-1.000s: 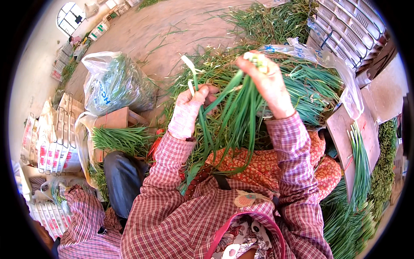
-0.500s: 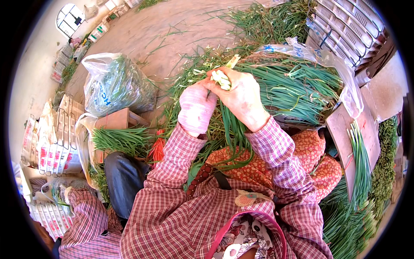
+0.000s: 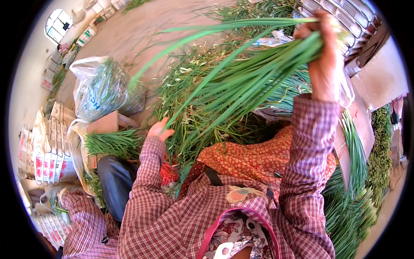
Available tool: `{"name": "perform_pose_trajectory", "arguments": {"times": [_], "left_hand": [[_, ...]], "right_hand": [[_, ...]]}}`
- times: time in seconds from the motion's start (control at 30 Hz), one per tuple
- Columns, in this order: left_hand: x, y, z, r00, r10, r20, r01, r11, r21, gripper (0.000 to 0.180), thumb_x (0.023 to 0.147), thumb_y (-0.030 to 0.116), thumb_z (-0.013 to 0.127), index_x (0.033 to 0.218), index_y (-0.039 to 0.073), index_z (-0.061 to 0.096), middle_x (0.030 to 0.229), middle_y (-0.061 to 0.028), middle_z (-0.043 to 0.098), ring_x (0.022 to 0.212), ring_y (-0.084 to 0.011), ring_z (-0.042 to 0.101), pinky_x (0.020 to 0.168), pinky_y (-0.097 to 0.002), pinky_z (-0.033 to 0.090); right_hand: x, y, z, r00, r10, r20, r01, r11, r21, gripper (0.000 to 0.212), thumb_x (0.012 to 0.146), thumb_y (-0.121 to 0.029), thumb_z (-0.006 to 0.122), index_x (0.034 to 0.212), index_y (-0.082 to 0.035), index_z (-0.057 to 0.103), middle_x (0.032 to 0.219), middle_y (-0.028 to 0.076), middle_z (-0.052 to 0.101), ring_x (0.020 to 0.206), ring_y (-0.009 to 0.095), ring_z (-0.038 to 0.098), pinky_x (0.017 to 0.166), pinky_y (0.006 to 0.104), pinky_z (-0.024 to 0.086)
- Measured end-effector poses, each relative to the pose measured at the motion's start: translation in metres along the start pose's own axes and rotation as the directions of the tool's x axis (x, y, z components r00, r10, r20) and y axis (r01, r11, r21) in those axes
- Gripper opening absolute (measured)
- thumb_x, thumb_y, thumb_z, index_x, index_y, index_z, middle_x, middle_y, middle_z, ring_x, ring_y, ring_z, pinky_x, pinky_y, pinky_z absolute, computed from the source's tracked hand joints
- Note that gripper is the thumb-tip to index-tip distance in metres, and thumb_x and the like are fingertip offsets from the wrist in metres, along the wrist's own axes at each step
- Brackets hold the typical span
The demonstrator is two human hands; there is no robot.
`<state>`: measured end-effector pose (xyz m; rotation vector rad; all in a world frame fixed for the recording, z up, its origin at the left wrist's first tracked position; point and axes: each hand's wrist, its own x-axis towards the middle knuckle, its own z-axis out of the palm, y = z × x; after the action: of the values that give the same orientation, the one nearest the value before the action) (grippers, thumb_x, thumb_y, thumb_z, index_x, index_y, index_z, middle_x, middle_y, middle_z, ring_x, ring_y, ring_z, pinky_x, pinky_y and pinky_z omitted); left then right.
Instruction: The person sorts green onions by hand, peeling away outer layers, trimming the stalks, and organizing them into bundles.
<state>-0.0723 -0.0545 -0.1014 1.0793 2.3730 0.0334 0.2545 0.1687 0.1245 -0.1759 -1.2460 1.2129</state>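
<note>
My right hand [image 3: 325,60] is raised at the upper right, closed around the pale stem ends of a bunch of green chives [image 3: 258,73]. The long leaves fan out down and to the left, slightly blurred. My left hand [image 3: 161,129] is lower, at mid-left, with its fingers apart and nothing in them. It is near the leaf tips and beside a heap of loose leaves and trimmings [image 3: 185,95]. A pile of chives [image 3: 284,93] lies partly hidden behind the raised bunch and my right arm.
A filled clear plastic bag [image 3: 101,93] stands at left. Below it, cut chives [image 3: 110,144] rest by a wooden board. Red ties [image 3: 168,172] lie beside my lap. White crates [image 3: 54,159] are stacked far left. Another person's plaid sleeve [image 3: 86,216] shows lower left. More chives [image 3: 345,220] lie at right.
My hands, together before around the pale stems, have parted. The right rose to the upper right with the bunch, and its leaves swung out leftward. The left let go and moved down left.
</note>
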Motion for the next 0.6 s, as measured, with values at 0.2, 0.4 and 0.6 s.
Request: {"name": "perform_pose_trajectory", "arguments": {"times": [0.2, 0.4, 0.6], "left_hand": [[-0.005, -0.06, -0.013, 0.978, 0.05, -0.204, -0.08, 0.987, -0.142, 0.053, 0.075, 0.02, 0.066, 0.125, 0.01, 0.051, 0.111, -0.0168, 0.06, 0.102, -0.0269, 0.059, 0.09, -0.0343, 0.043], [0.002, -0.063, -0.032, 0.891, 0.0, -0.453, -0.227, 0.866, -0.445, 0.023, 0.079, 0.014, 0.067, 0.095, -0.003, 0.065, 0.087, -0.0112, 0.068, 0.077, -0.0163, 0.062, 0.073, -0.0277, 0.048], [-0.086, 0.093, -0.103, 0.731, 0.413, -0.543, -0.65, 0.179, -0.739, 0.06, 0.072, 0.023, 0.076, 0.122, -0.001, 0.051, 0.113, -0.013, 0.06, 0.107, -0.0214, 0.055, 0.095, -0.0328, 0.041]], "right_hand": [[-0.033, 0.018, -0.052, 0.995, -0.005, 0.096, 0.0, 0.999, 0.054, 0.031, 0.085, -0.033, 0.063, 0.093, -0.003, 0.056, 0.082, 0.003, 0.056, 0.064, 0.011, 0.054, 0.059, 0.0251, 0.046], [-0.076, -0.014, -0.086, 0.982, 0.037, 0.183, -0.098, 0.937, 0.335, 0.027, 0.084, -0.036, 0.064, 0.077, -0.017, 0.046, 0.071, -0.006, 0.034, 0.058, 0.007, 0.036, 0.059, 0.0251, 0.031], [-0.097, -0.02, -0.089, 0.972, 0.1, 0.214, -0.145, 0.968, 0.204, 0.04, 0.08, -0.045, 0.066, 0.068, -0.015, 0.042, 0.071, -0.003, 0.032, 0.058, 0.011, 0.036, 0.05, 0.0277, 0.036]]}}
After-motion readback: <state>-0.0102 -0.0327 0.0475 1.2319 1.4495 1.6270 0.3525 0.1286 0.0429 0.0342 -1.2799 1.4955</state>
